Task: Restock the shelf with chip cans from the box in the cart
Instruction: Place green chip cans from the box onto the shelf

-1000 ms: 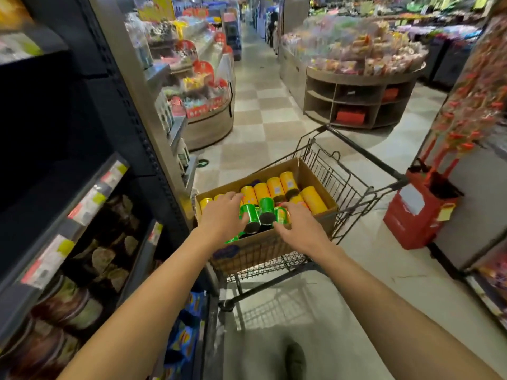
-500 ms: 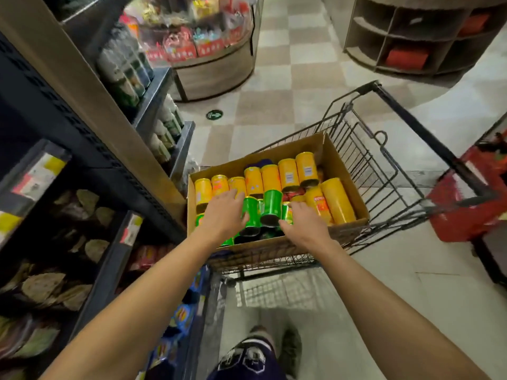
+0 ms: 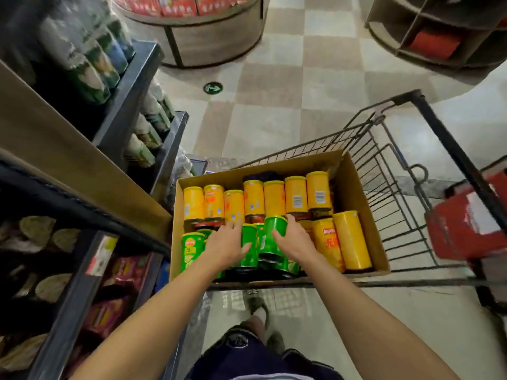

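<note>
Green cans [image 3: 248, 246] near the box's [image 3: 354, 187] front edge: our left hand [image 3: 223, 246] and right hand [image 3: 295, 239] had closed around them, ready for lifting shelfward.

Checkered floor [image 3: 274, 86], green round floor sticker [image 3: 213, 87], red basket [image 3: 466, 229], round wooden display stand [image 3: 214, 39]

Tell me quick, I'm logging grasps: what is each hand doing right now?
Left hand: fingers curled on a green chip can in the box.
Right hand: gripping another green can.
</note>
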